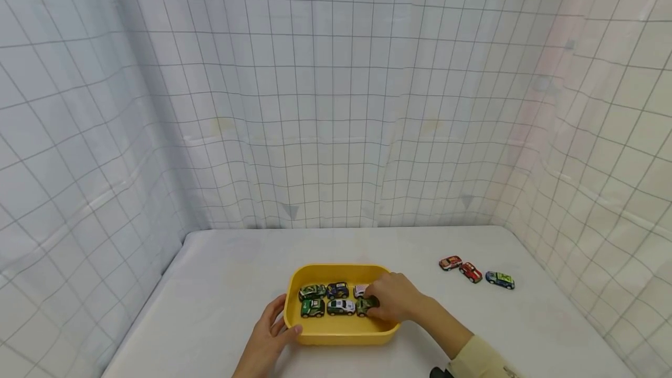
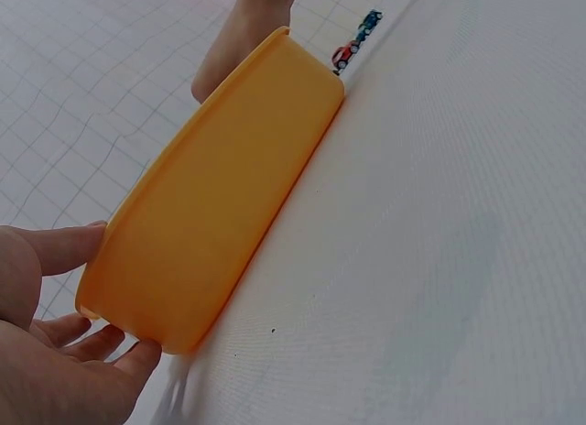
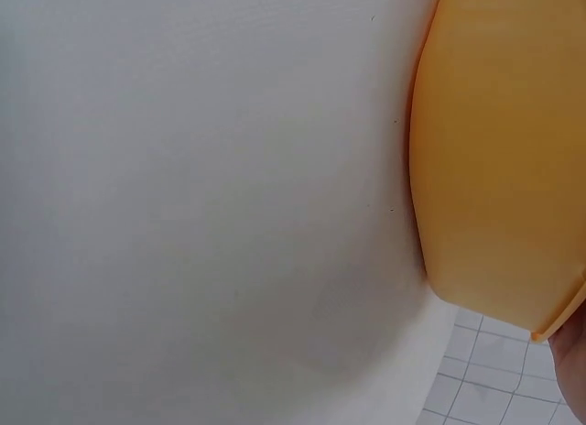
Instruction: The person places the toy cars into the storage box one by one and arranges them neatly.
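A yellow plastic tray (image 1: 343,339) sits on the white table with several small toy cars in two rows inside. My left hand (image 1: 266,334) grips the tray's left end, thumb at the front rim and fingers around the end wall, as the left wrist view also shows. Reaching over the right rim, my right hand (image 1: 395,299) pinches a green camouflage toy car (image 1: 363,307) at the right of the front row. A white-and-pink car (image 1: 359,290) behind it is partly hidden by that hand. Beside it in the front row stand a white-and-green car (image 1: 341,307) and a green car (image 1: 312,308).
A camouflage car (image 1: 312,291) and a dark blue car (image 1: 338,290) fill the back row's left. Right of the tray, on the table (image 1: 226,284), lie an orange-red car (image 1: 450,262), a red car (image 1: 471,272) and a blue-green car (image 1: 500,279). Gridded white curtains (image 1: 336,104) surround the table.
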Motion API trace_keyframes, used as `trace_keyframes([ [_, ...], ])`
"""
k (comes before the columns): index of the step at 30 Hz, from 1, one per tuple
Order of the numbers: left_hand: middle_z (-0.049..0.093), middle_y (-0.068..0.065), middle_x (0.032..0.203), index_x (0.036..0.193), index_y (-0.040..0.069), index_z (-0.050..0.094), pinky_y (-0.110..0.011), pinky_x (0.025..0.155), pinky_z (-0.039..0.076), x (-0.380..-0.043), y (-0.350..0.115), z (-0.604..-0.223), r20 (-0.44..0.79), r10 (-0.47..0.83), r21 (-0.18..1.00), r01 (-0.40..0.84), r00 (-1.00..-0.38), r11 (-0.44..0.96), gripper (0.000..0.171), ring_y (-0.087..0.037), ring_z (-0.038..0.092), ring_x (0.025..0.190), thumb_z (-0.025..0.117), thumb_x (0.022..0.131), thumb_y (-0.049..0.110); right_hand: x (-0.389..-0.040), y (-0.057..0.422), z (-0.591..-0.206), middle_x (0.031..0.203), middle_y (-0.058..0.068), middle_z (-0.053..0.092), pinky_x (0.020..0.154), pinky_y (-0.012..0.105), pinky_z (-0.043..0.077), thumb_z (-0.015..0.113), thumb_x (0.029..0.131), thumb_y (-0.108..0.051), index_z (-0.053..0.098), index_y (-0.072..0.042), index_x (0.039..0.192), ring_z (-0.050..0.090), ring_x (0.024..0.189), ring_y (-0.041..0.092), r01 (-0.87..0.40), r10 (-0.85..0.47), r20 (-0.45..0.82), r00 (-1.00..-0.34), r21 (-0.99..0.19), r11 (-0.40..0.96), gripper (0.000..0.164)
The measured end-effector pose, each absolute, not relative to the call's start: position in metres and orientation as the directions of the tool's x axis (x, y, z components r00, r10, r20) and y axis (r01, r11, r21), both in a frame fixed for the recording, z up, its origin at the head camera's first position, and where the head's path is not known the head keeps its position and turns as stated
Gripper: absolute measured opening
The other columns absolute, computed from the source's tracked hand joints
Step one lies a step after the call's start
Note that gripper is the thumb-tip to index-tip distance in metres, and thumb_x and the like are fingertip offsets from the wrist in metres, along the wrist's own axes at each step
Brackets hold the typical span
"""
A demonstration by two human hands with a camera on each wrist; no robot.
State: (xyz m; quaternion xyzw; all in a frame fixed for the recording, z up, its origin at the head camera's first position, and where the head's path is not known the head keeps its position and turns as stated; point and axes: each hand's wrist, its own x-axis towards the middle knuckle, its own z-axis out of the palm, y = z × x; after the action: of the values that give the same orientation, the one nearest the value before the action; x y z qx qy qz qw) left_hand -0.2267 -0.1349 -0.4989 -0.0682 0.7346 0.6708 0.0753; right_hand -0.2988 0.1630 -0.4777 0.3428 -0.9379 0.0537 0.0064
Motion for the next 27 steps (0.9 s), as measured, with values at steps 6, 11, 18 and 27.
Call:
trace_keyframes([
  [6, 0.021, -0.033, 0.163, 0.16, -0.003, 0.024, -0.055, 0.11, 0.043, -0.226, -0.136, -0.499, -0.184, 0.01, 0.979, -0.182, -0.983, 0.086, 0.089, -0.051, 0.03, 0.145, 0.079, 0.09, 0.004, -0.299, 0.163, -0.479, 0.095, -0.013, 0.076, 0.078, 0.034, 0.059, 0.085, 0.084, -0.041, 0.084, -0.018, 0.104, 0.065, 0.085, 0.007, -0.636, -0.633, 0.061, -0.772, -0.098, 0.766, 0.031],
  [11, 0.022, -0.033, 0.163, 0.16, -0.004, 0.024, -0.052, 0.11, 0.043, -0.225, -0.138, -0.5, -0.162, 0.02, 0.982, -0.159, -0.987, 0.096, 0.09, -0.051, 0.031, 0.145, 0.08, 0.09, 0.008, -0.302, 0.166, -0.483, 0.096, -0.014, 0.075, 0.082, 0.034, 0.059, 0.085, 0.085, -0.039, 0.084, -0.017, 0.104, 0.066, 0.088, 0.005, -0.631, -0.627, 0.089, -0.774, -0.195, 0.751, 0.029],
  [18, 0.023, -0.033, 0.163, 0.16, -0.003, 0.025, -0.053, 0.11, 0.043, -0.225, -0.139, -0.502, -0.161, 0.022, 0.981, -0.157, -0.987, 0.113, 0.091, -0.051, 0.031, 0.145, 0.082, 0.09, 0.012, -0.305, 0.174, -0.48, 0.101, -0.008, 0.077, 0.086, 0.033, 0.06, 0.086, 0.087, -0.026, 0.082, -0.008, 0.109, 0.07, 0.093, 0.005, -0.616, -0.632, 0.141, -0.762, -0.457, 0.641, 0.03],
  [27, 0.024, -0.033, 0.162, 0.16, -0.003, 0.025, -0.052, 0.109, 0.045, -0.225, -0.138, -0.502, -0.161, 0.021, 0.98, -0.157, -0.987, 0.121, 0.091, -0.051, 0.033, 0.144, 0.082, 0.09, 0.012, -0.307, 0.182, -0.473, 0.102, -0.002, 0.077, 0.085, 0.035, 0.061, 0.086, 0.088, -0.023, 0.08, -0.005, 0.111, 0.071, 0.094, 0.014, -0.624, -0.637, 0.184, -0.748, -0.519, 0.583, 0.03],
])
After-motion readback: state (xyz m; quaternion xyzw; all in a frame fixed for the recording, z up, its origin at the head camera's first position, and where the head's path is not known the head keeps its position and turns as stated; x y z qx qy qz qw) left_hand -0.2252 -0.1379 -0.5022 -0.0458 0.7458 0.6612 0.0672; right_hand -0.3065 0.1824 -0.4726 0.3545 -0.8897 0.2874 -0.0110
